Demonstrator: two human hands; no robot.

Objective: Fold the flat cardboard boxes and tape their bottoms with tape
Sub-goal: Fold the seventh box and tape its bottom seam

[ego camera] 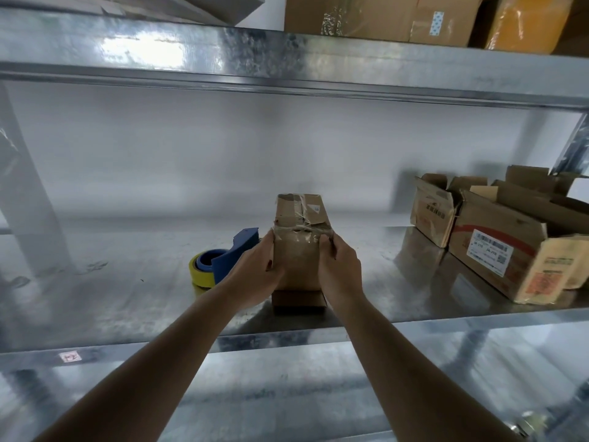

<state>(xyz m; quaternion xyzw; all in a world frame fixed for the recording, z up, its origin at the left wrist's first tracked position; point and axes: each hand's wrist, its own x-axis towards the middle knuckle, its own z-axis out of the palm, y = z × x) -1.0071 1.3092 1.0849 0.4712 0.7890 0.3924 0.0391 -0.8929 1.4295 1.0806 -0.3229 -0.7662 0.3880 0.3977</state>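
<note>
Both hands' grip (257, 266) (339, 263) around upright box (298, 250).

a small sticker (70, 357) on the shelf edge (287, 341) reads "14" upside down; box labels are illegible.

A storeroom or packing area is indicated by a galvanised steel rack shelf (127, 282); opened cartons (497, 250) are stored at its right end, and sealed cartons (382, 17) above it.

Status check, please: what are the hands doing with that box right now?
Left hand and right hand grip the box by its sides, on the shelf. Tape dispenser idle at left. Nothing in the way.
</note>
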